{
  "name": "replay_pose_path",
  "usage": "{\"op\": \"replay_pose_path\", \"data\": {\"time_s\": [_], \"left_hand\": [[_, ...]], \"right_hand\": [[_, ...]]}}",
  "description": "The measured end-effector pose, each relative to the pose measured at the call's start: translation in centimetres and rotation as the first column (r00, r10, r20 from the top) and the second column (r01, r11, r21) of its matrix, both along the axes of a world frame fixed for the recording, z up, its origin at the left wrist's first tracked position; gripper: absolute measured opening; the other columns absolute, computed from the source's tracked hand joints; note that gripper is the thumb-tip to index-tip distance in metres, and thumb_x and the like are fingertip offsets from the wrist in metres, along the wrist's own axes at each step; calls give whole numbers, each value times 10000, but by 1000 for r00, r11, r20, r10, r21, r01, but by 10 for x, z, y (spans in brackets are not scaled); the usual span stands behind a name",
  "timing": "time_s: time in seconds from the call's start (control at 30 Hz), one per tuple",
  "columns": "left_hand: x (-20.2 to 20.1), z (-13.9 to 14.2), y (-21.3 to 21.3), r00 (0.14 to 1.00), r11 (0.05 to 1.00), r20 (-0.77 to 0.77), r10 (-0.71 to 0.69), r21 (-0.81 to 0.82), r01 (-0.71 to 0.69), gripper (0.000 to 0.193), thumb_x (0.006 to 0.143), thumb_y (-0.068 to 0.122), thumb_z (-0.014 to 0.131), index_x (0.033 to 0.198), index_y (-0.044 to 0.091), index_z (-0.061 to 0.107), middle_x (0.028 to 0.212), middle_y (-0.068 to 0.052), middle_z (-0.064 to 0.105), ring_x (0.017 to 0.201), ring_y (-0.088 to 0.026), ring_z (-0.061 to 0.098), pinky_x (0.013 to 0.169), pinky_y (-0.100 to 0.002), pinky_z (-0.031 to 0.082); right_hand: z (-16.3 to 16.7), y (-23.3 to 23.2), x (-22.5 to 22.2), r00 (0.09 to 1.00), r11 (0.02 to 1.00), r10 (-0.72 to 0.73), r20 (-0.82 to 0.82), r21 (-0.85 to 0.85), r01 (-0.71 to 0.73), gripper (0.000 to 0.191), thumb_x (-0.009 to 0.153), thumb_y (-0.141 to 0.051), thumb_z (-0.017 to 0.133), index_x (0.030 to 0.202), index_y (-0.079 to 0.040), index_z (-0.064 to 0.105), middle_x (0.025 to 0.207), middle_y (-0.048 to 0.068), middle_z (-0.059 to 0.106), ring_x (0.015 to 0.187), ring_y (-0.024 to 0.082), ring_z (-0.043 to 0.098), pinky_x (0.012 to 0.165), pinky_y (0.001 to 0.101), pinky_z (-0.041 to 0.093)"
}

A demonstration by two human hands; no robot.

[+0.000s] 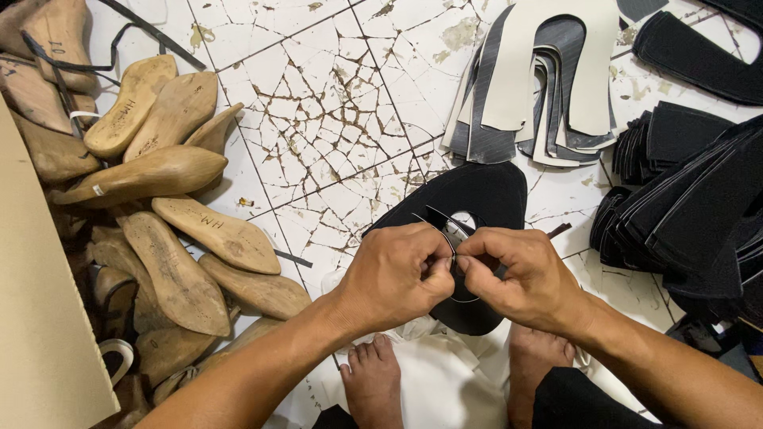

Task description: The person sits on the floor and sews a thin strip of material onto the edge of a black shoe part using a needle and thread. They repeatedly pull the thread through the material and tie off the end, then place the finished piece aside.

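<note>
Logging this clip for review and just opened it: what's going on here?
A person sits barefoot on a cracked white tile floor, both hands meeting over a black cut shoe-upper piece. The left hand and right hand pinch its inner edge together, fingertips touching. A pile of wooden shoe lasts lies to the left, a fanned stack of grey and cream cut pieces ahead, and stacks of black pieces to the right.

Left hand (pixel 395 274) and right hand (pixel 520 274) meet fingertip to fingertip, both pinching a black cut shoe-upper piece (pixel 477 199) above the cracked white tile floor (pixel 334 119). Wooden shoe lasts (pixel 171 171) lie piled at left. Stacked grey and cream upper pieces (pixel 540 87) lie beyond; black pieces (pixel 691 199) at right.
</note>
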State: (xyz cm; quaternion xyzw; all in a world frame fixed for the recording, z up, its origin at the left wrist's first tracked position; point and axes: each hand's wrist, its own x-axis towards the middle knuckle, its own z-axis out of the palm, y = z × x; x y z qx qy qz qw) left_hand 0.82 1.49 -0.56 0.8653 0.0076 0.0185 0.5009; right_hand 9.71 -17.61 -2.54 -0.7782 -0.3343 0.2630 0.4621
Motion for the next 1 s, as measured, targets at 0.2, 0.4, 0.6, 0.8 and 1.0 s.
{"op": "replay_pose_path", "data": {"time_s": [0.2,0.4,0.6,0.8,1.0], "left_hand": [[0,1,5,999,998,-25,-49,-46,47,91,805,105,691,807,14,677,720,-88,658,577,-198,643,538,-327,508],[0,0,4,998,999,-51,-40,-22,39,93,803,101,692,786,11,675,699,-83,657,558,-182,632,522,-325,498],[-2,-1,4,998,998,-57,-33,-62,30,85,801,96,689,804,12,675,712,-82,661,566,-156,636,530,-304,505],[1,-5,15,976,969,-198,-87,-245,36,95,771,74,676,819,-8,681,683,-71,675,583,-125,607,531,-274,501],[-3,5,15,995,974,-93,-46,-227,24,133,861,116,705,941,23,757,811,-62,736,660,-138,696,582,-280,541]], "right_hand": [[-1,0,1,999,999,35,32,-19,-34,77,807,-102,697,844,-40,722,643,36,711,482,77,629,419,248,481],[0,2,-1,999,1000,21,36,7,-21,59,810,-85,701,846,-43,721,671,29,730,506,76,672,398,239,506],[-5,0,-2,996,993,47,73,103,-55,70,828,-71,690,871,-17,677,684,26,700,548,57,666,458,232,509],[-5,-8,6,927,998,41,-372,52,-23,87,841,-85,695,866,-14,738,676,14,698,574,50,584,470,233,455],[-1,-3,8,927,998,-55,-372,-45,41,120,865,-118,687,844,-23,757,637,4,697,534,35,561,435,221,428]]}}
